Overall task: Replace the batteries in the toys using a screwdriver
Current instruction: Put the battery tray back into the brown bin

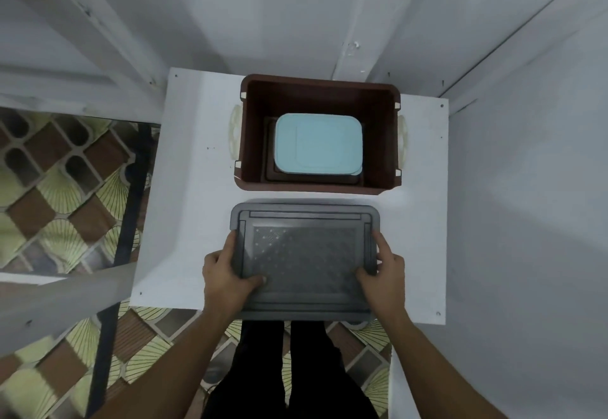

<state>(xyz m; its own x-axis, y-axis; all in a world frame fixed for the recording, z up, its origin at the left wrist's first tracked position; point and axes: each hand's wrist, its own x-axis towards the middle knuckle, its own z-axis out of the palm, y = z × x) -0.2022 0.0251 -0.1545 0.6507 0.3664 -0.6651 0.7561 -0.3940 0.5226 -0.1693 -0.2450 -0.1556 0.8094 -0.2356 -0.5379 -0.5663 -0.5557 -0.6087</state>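
Observation:
A grey plastic lid point(306, 254) lies flat at the near edge of the white table point(190, 188). My left hand point(225, 275) grips its left edge, thumb on top and fingers curled round the side. My right hand point(383, 270) grips its right edge the same way. Behind the lid stands an open brown storage box point(319, 89) with cream handles. A light blue lidded container point(318, 144) sits inside the box on its floor. No toy, battery or screwdriver is in sight.
White walls close in the table at the back and right. A white wooden frame point(65, 300) juts in at the left. Patterned floor point(59, 195) shows to the left and below the table. My legs in dark trousers point(286, 372) stand at the near edge.

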